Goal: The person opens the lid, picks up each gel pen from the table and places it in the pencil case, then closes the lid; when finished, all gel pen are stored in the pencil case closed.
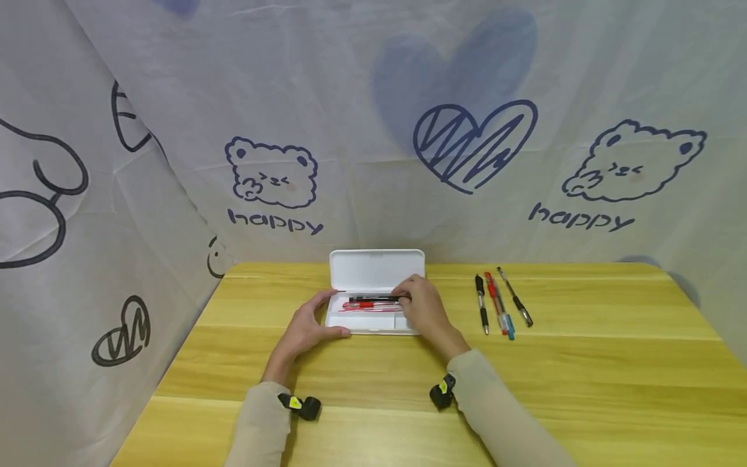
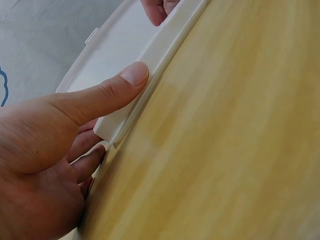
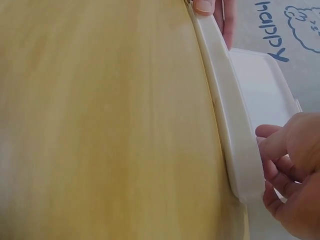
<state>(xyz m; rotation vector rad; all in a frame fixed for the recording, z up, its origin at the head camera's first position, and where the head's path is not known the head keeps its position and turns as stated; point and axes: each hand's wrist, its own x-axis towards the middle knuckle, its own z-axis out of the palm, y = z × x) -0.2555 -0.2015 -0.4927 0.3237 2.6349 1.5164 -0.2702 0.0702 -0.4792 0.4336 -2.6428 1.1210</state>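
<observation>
An open white pencil case [image 1: 364, 322] lies on the table, its lid [image 1: 377, 269] tipped back. Inside are a black pen [image 1: 373, 299] and red pens [image 1: 364, 305], lying lengthwise side by side. My left hand [image 1: 305, 329] grips the case's left end. In the left wrist view its thumb [image 2: 112, 95] presses the front wall while the fingers curl round the end. Over the case's right end, my right hand [image 1: 425, 307] has its fingers curled down inside, pinching the black pen near its right end. The right wrist view shows those fingers [image 3: 280, 155] behind the front wall, the pen hidden.
To the right of the case, several pens lie on the wooden table [image 1: 583, 376]: a black one [image 1: 481, 303], a red one [image 1: 495, 301], a blue-tipped one [image 1: 510, 326] and a clear black-gripped one [image 1: 515, 296]. A printed cloth [image 1: 362, 130] hangs behind the table.
</observation>
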